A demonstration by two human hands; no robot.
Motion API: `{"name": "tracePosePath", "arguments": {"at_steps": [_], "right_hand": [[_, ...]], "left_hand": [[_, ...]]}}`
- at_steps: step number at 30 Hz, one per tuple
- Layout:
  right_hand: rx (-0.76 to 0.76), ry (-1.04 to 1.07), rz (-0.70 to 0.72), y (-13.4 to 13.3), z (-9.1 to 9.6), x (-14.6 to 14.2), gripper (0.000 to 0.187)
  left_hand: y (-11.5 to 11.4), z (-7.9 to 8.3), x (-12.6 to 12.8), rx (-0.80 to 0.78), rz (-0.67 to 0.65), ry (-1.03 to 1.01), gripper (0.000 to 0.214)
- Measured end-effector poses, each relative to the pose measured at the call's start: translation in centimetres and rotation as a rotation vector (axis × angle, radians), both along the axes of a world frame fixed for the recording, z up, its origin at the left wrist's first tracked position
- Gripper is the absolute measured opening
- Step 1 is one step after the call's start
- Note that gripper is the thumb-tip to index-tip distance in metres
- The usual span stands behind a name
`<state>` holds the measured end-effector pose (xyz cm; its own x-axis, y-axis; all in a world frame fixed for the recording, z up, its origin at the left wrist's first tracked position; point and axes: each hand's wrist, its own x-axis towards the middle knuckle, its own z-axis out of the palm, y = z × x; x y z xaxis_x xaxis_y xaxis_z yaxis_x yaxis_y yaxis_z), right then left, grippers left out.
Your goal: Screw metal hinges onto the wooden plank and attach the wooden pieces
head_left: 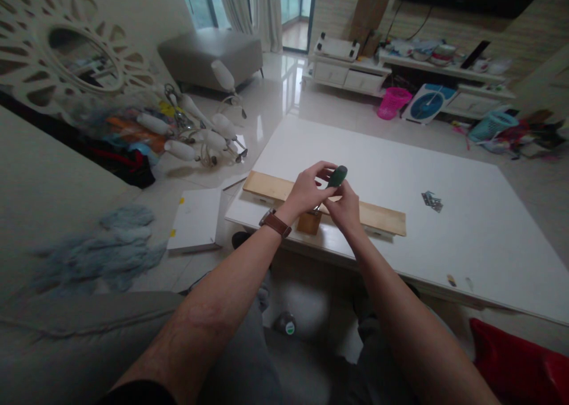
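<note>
Two bare hands meet close together over the near edge of a low white table (386, 168). The left hand (304, 194), with a brown-strapped wristwatch (276, 222) at its wrist, curls its fingers and thumb around the lower part of a green-handled tool (338, 176). The right hand (347, 208) is just beside it, fingers bent inward toward the tool's lower end; whether they grip it cannot be told, since the hands hide the contact. The tool is tilted, its rounded handle end rising between the hands and a short bit of metal shaft showing below them. Under both hands, a long, pale wooden board (383, 217) lies along the table's near side, reaching out to the left and right past the fingers. A small brown block (309, 223) sits directly below the hands, at the board's near side. Well apart to the right, a small pile of metal pieces (432, 201) lies on the tabletop. On the floor to the left is a flat white panel (195, 218).
</note>
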<state>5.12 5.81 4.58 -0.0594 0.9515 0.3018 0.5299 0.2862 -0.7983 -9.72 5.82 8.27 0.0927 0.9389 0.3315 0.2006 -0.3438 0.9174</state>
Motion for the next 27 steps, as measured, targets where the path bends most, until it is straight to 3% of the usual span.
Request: {"name": "tracePosePath", "arguments": {"at_steps": [27], "right_hand": [[0.015,-0.057,-0.03,-0.21,0.24,-0.19,0.029]], "left_hand": [[-0.09,-0.09,0.08,0.007,-0.013,-0.001,0.044]]}}
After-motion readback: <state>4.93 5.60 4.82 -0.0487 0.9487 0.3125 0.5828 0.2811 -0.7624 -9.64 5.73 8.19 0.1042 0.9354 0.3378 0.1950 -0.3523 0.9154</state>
